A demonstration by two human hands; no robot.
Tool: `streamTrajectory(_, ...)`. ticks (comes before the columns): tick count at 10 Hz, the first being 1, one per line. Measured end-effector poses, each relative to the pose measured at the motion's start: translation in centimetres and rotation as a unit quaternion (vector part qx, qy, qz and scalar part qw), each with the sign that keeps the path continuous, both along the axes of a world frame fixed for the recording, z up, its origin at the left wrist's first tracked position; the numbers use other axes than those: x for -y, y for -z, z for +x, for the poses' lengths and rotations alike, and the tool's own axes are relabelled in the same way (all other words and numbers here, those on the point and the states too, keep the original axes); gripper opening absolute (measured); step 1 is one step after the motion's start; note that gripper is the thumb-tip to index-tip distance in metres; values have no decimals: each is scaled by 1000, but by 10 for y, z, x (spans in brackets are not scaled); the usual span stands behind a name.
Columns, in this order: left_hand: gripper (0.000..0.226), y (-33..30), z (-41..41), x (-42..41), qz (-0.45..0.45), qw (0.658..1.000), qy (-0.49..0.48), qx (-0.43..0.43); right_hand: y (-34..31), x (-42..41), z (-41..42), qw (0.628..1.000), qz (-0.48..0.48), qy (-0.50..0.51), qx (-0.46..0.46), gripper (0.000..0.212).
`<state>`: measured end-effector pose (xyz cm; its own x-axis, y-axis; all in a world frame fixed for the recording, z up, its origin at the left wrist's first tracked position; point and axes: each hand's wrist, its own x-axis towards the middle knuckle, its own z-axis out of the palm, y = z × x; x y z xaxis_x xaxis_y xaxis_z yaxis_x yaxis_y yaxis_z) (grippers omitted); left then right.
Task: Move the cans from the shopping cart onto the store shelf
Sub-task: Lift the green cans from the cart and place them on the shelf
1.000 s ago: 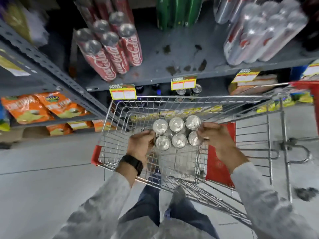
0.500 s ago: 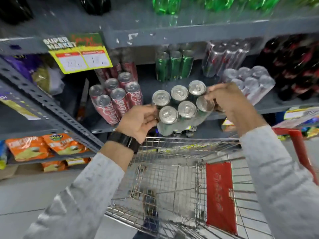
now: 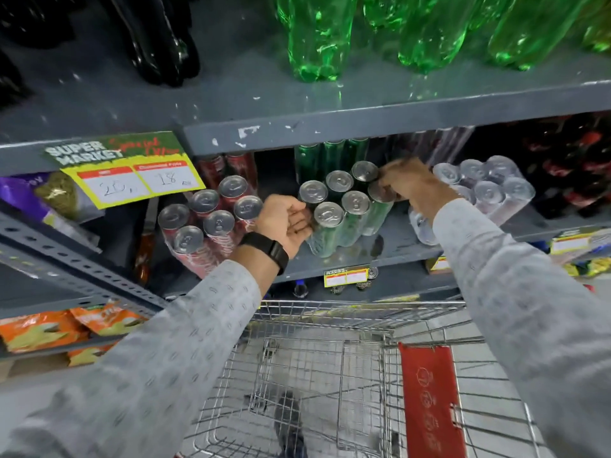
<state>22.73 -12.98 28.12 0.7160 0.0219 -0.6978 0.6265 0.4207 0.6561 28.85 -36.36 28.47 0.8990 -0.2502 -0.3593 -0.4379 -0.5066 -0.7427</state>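
A shrink-wrapped pack of green cans (image 3: pixel 344 209) with silver tops rests on the grey middle shelf (image 3: pixel 390 249), tilted toward me. My left hand (image 3: pixel 284 219) grips its left side and my right hand (image 3: pixel 410 186) holds its right far corner. The wire shopping cart (image 3: pixel 330 375) stands below, between my arms, and I see no cans in its basket.
A pack of red cans (image 3: pixel 205 226) sits left of the green pack and a clear-wrapped silver pack (image 3: pixel 486 190) to its right. More green cans (image 3: pixel 330 157) stand behind. Green bottles (image 3: pixel 317 34) and dark bottles fill the upper shelf. Orange snack bags (image 3: pixel 66 328) lie lower left.
Both hands lifted the green can pack out of the cart, up and forward, and now it sits on the middle shelf between the red and silver packs.
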Motion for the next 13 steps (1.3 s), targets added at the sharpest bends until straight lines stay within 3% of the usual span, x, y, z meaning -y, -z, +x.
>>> streamTrajectory(2, 14, 9, 5, -3, -45, 998, 47, -1, -1, 2, 14, 999, 12, 27, -29, 34)
streamTrajectory(3, 11, 23, -3, -2, 70, 995, 64, 17, 3, 3, 3, 994, 89, 60, -17, 22)
streamTrajectory(4, 56, 54, -16, 6, 102, 989, 81, 71, 26, 3, -8, 960, 261, 96, -17, 50)
streamTrajectory(5, 93, 89, -19, 20, -10, 991, 65, 114, 48, -1, -18, 935, 342, 95, -12, 51)
streamTrajectory(6, 92, 96, -21, 24, -4, 989, 73, 126, 52, -4, -27, 931, 349, 106, -2, 48)
streamTrajectory(7, 65, 71, -28, 28, 2, 990, 84, 116, 53, -4, -35, 929, 352, 114, 8, 44)
streamTrajectory(8, 55, 70, -26, 26, 8, 991, 71, 110, 58, -5, -44, 925, 352, 140, 15, 40)
streamTrajectory(9, 54, 64, -28, 24, 23, 992, 77, 101, 60, -7, -54, 922, 358, 146, 16, 33)
streamTrajectory(13, 58, 64, -25, 26, 43, 992, 88, 84, 53, -10, -74, 944, 303, 128, 20, 56)
